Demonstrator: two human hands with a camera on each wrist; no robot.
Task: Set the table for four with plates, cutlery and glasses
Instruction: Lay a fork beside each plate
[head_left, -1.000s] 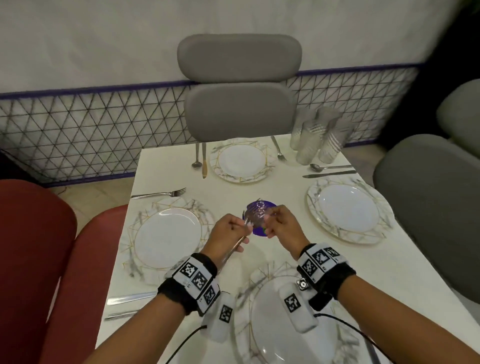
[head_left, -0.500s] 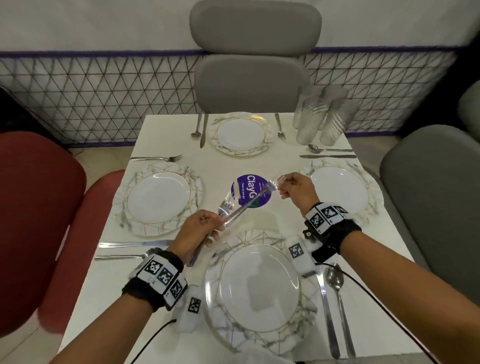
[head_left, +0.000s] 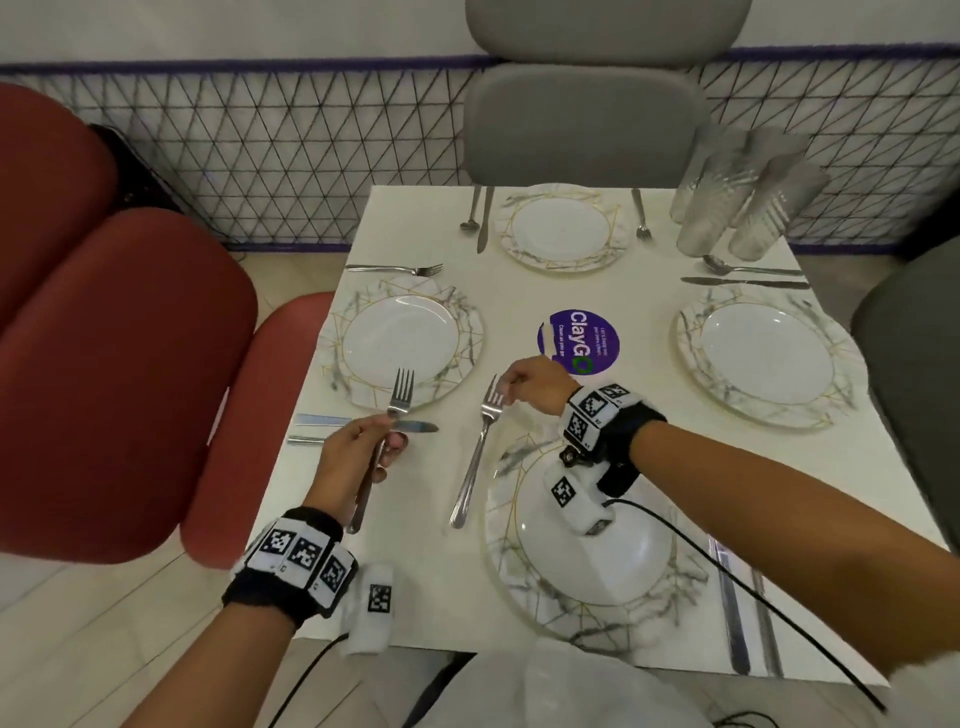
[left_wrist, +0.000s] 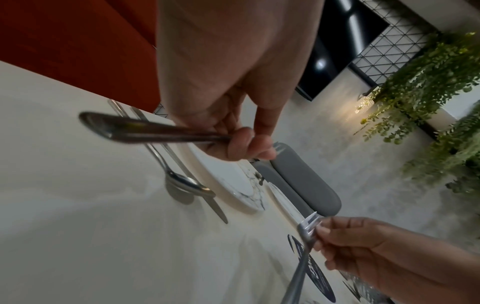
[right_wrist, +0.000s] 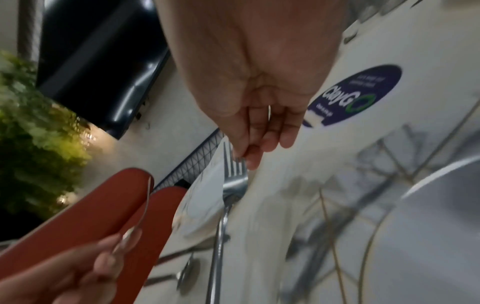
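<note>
Over the near-left part of the table (head_left: 519, 291), I've got a fork in each hand rn. My left hand (head_left: 358, 457) is curled round the neck of one fork (head_left: 387, 431), thumb and fingers wrapped just below the tines. Tines stick up past my knuckles toward the left plate (head_left: 400, 343), and the handle runs back under my palm toward the wrist, so most of the fork is behind the grip. It's lifted off the table, hovering over the knife (head_left: 363, 423) and spoon (head_left: 306, 440) already laid beside that plate.

My right hand (head_left: 535, 384) pinches the other fork (head_left: 478, 457) right at the tines w/ fingertips, the rest of the fingers loosely bent. That fork hangs below the pinch, handle slanting down and back toward me, just left of the near plate (head_left: 587, 551). Handle end looks like it's at the table surface, but can't tell if it's actually touching.

Other stuff: far plate (head_left: 558, 226) has fork, knife and spoon beside it, right plate (head_left: 769, 353) has knife + spoon above it, and another knife + spoon lie right of the near plate. Glasses (head_left: 737, 202) are still bunched at the far right corner. Purple sticker (head_left: 579, 340) in the middle, just past my right hand.
</note>
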